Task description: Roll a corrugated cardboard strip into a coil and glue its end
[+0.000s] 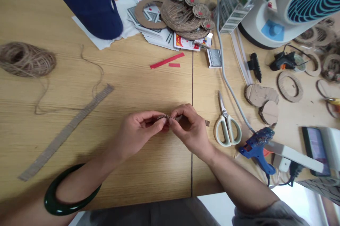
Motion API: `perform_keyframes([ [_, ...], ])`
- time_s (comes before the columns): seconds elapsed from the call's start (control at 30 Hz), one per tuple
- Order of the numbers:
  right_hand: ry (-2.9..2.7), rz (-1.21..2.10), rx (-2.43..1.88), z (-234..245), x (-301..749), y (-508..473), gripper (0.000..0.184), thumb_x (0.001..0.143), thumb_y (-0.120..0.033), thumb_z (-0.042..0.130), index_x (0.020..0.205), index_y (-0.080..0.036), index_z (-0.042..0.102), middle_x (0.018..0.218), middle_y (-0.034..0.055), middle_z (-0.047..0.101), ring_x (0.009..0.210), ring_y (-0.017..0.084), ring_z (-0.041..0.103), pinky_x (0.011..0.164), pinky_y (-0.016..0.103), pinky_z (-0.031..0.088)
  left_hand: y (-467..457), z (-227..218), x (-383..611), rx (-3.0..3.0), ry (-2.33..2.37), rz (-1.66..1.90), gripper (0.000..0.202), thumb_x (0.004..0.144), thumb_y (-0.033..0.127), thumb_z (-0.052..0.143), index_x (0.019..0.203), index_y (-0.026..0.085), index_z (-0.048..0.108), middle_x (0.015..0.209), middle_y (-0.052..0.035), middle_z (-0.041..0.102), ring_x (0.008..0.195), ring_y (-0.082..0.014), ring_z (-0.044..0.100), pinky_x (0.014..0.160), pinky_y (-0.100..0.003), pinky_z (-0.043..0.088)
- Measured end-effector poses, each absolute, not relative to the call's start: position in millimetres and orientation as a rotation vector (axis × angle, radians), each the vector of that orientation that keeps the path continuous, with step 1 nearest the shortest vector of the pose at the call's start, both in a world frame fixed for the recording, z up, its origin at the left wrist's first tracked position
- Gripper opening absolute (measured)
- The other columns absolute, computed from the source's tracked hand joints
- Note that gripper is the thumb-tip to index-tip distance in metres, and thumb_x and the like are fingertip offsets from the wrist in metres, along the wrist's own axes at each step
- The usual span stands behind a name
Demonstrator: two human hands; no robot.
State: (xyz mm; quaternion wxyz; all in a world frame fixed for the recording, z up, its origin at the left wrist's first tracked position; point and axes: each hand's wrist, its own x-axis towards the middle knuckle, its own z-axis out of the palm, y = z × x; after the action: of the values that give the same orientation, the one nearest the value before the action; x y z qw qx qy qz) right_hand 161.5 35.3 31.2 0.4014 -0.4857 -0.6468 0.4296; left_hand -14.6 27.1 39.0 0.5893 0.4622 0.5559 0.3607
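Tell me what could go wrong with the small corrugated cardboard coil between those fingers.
The small corrugated cardboard coil is pinched between the left hand and right hand, so it might spring loose and unwind. The blue hot glue gun lying beside the right hand might burn skin if it is hot.

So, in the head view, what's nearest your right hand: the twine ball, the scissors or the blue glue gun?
From the right hand:
1. Scissors, just to its right
2. Blue glue gun, further right
3. Twine ball, far left side
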Motion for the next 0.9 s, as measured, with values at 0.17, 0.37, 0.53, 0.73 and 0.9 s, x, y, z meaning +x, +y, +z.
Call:
perform_keyframes([
  [0.17, -1.627, 1.079, -1.224, 30.7, 160.6, 34.6, 0.011, 0.086, -0.015, 0.064, 0.080, -0.023, 0.060, 0.081, 0.0014, 0.064, 0.084, 0.019, 0.058, 0.078, 0.036, 0.049, 23.5, 37.4, -15.2, 1.259, 1.291, 0.863, 0.012, 0.086, 0.025, 0.068, 0.091, 0.025, 0.080, 0.083, 0.0021, 0.081, 0.074, -0.0144, 0.076, 0.068, -0.021, 0.063],
  [0.37, -1.570, 1.114, -1.213, 28.4, 158.9, 33.4, 0.013, 0.086, -0.016, 0.065, 0.078, -0.023, 0.056, 0.083, 0.0021, 0.064, 0.084, 0.019, 0.059, 0.079, 0.038, 0.050, 21.1, 39.5, -14.1, 1.591, 1.369, 0.920, 0.015, 0.087, 0.023, 0.066, 0.095, 0.023, 0.078, 0.093, 0.0002, 0.082, 0.081, -0.0150, 0.075, 0.077, -0.025, 0.062],
  [0.53, -1.533, 1.149, -1.195, 28.7, 158.5, 32.7, 0.015, 0.086, -0.015, 0.063, 0.078, -0.024, 0.054, 0.089, 0.0033, 0.067, 0.087, 0.019, 0.062, 0.082, 0.040, 0.052, 22.4, 41.3, -13.0, 1.531, 1.363, 0.871, 0.013, 0.083, 0.025, 0.069, 0.093, 0.025, 0.079, 0.095, -0.0006, 0.082, 0.086, -0.0178, 0.076, 0.084, -0.029, 0.062],
  [0.73, -1.537, 1.158, -1.210, 28.7, 159.1, 33.4, 0.015, 0.086, -0.016, 0.064, 0.078, -0.024, 0.054, 0.088, 0.0030, 0.067, 0.087, 0.019, 0.062, 0.082, 0.039, 0.052, 21.1, 39.6, -12.1, 1.298, 1.374, 0.849, 0.013, 0.081, 0.029, 0.071, 0.089, 0.024, 0.080, 0.091, -0.0006, 0.082, 0.082, -0.0186, 0.076, 0.079, -0.030, 0.064],
  [0.9, -1.557, 1.162, -1.215, 30.3, 159.5, 32.9, 0.012, 0.087, -0.017, 0.063, 0.080, -0.024, 0.056, 0.087, 0.0029, 0.066, 0.087, 0.019, 0.062, 0.082, 0.038, 0.052, 21.8, 39.9, -12.1, 1.129, 1.344, 0.811, 0.015, 0.079, 0.032, 0.075, 0.090, 0.023, 0.080, 0.091, -0.0022, 0.081, 0.085, -0.0210, 0.076, 0.082, -0.034, 0.064],
])
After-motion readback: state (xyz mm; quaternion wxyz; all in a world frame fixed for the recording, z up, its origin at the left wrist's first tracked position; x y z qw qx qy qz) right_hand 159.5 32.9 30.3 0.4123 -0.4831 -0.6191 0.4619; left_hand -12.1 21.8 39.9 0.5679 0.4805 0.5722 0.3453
